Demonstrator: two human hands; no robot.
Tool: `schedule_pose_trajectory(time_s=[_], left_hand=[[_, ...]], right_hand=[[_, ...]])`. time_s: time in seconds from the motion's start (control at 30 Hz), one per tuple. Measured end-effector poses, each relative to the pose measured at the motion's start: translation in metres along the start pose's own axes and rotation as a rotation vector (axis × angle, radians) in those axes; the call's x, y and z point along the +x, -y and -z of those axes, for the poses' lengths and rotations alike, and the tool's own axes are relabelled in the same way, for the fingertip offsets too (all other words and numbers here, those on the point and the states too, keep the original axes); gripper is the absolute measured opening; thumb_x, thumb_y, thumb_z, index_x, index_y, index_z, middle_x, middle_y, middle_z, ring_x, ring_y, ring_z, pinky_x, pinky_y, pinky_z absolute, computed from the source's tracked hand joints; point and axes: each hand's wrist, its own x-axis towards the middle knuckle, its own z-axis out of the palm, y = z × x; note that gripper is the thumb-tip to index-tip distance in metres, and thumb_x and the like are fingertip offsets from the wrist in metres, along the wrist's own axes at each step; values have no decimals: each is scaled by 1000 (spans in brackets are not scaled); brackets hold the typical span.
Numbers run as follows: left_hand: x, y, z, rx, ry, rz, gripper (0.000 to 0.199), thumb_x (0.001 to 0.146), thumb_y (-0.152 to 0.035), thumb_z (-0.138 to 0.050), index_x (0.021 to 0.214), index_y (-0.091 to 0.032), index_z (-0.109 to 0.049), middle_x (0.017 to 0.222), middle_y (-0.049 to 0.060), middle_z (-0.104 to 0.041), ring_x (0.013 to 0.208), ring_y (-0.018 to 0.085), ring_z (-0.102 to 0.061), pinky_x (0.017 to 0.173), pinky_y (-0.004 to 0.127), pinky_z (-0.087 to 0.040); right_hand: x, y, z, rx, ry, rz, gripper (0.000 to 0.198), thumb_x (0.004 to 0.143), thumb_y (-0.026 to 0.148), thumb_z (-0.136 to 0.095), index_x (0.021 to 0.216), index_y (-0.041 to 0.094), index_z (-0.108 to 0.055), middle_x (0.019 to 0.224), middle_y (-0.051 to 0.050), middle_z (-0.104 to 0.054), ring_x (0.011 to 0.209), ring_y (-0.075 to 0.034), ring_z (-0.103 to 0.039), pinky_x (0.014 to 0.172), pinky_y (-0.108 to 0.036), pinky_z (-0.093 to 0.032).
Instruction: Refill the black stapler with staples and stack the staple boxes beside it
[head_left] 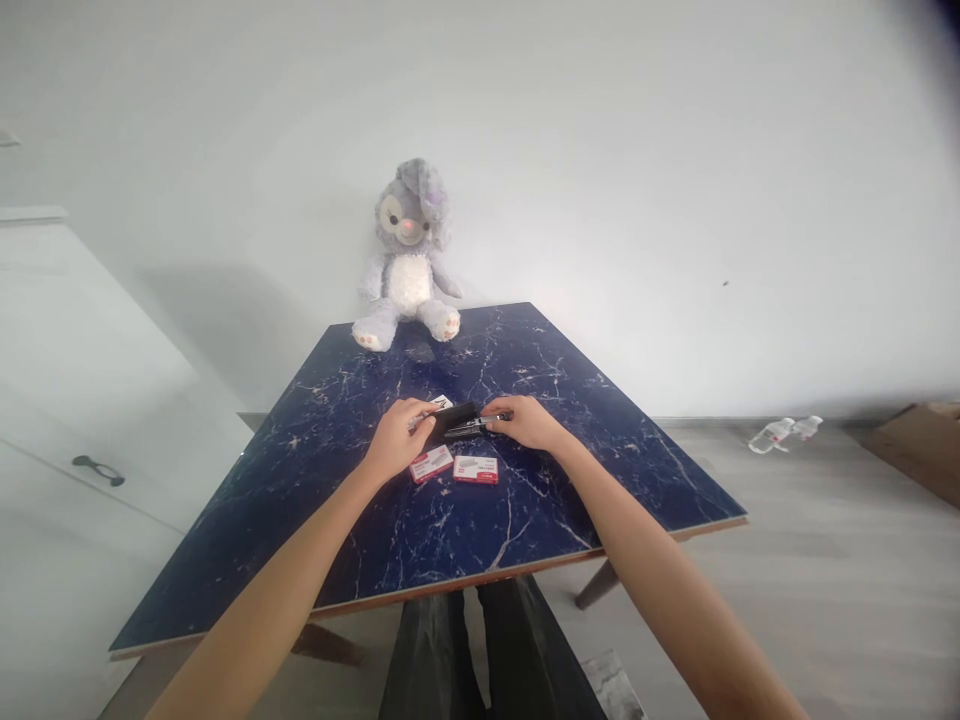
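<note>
A black stapler (466, 427) with a metal strip along it is held just above or on the blue marbled table (495, 530); I cannot tell which. My left hand (394, 440) is closed round its left end, thumb toward me. At the other end, the fingers of my right hand (531, 422) pinch the metal tip. Two small red-and-white boxes, a left one (430, 464) and a right one (476, 471), lie flat on my side of the stapler. Partly hidden behind my left fingers is a white piece with dark print (443, 402).
A grey plush toy (411, 255) sits at the table's far edge against the white wall (600, 180). To the left stands a white cabinet (97, 380) with a dark handle. Clear plastic bottles (776, 432) and a brown box (919, 450) are on the floor at right.
</note>
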Motion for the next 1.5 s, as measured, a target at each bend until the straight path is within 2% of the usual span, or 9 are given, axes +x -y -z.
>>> schedule_pose_trajectory(time_s=[0.37, 0.67, 0.87, 0.97, 1.03, 1.13, 1.2, 1.3, 1.5], left_hand=[[0, 2, 0, -23, 18, 6, 27, 93, -27, -50, 110, -22, -70, 108, 6, -70, 103, 24, -61, 93, 37, -46], [1, 5, -3, -88, 33, 0, 27, 94, -30, -48, 107, -22, -71, 109, 7, -70, 103, 22, -62, 91, 35, -49], [2, 7, 7, -15, 133, 0, 30, 92, -38, -54, 114, -24, -71, 110, 8, -71, 104, 26, -60, 94, 41, -46], [3, 14, 14, 22, 173, 2, 38, 86, -41, -64, 120, -25, -70, 113, 9, -71, 107, 29, -59, 97, 45, -45], [3, 19, 17, 46, 189, 14, 44, 83, -42, -67, 123, -25, -69, 116, 9, -70, 109, 30, -59, 97, 45, -45], [2, 25, 21, 57, 252, 22, 49, 79, -43, -71, 124, -25, -68, 116, 9, -71, 105, 30, -62, 92, 41, -48], [2, 27, 22, 49, 277, 22, 47, 77, -41, -73, 122, -26, -70, 114, 9, -72, 102, 31, -65, 89, 39, -49], [1, 28, 22, 30, 269, 50, 47, 76, -40, -75, 121, -27, -71, 113, 9, -73, 101, 31, -67, 89, 39, -50], [2, 28, 20, -65, 272, 152, 60, 72, -40, -78, 130, -27, -66, 116, 8, -73, 101, 30, -69, 89, 39, -51]], right_hand=[[1, -10, -1, 59, 3, -87, 20, 79, 32, -75, 99, 32, -80, 103, 2, -77, 93, -23, -72, 90, -35, -55], [0, -13, -1, 67, 29, -27, 18, 81, 33, -73, 98, 34, -80, 104, 4, -77, 96, -24, -73, 93, -36, -55], [-1, -9, -1, 53, 46, 12, 17, 83, 33, -71, 97, 33, -80, 107, 3, -76, 100, -24, -72, 97, -37, -52], [-1, -1, 4, 18, -12, 9, 16, 83, 37, -71, 95, 32, -80, 112, 1, -75, 103, -25, -70, 95, -36, -52], [-2, 3, 10, -52, -112, -50, 19, 86, 41, -66, 98, 31, -78, 109, 0, -76, 100, -25, -71, 91, -36, -52], [-3, 6, 20, -155, -247, -207, 20, 90, 37, -59, 98, 27, -74, 91, -2, -77, 86, -24, -72, 82, -34, -51], [-4, 7, 23, -117, -231, -300, 16, 89, 34, -58, 94, 25, -71, 81, -3, -76, 74, -22, -72, 74, -32, -51], [-4, 9, 22, 21, -154, -365, 11, 86, 32, -59, 87, 24, -67, 75, -2, -76, 61, -20, -70, 65, -30, -51], [-2, 10, 15, 243, -201, -494, 14, 84, 34, -58, 81, 21, -61, 80, -7, -77, 55, -19, -69, 51, -27, -48]])
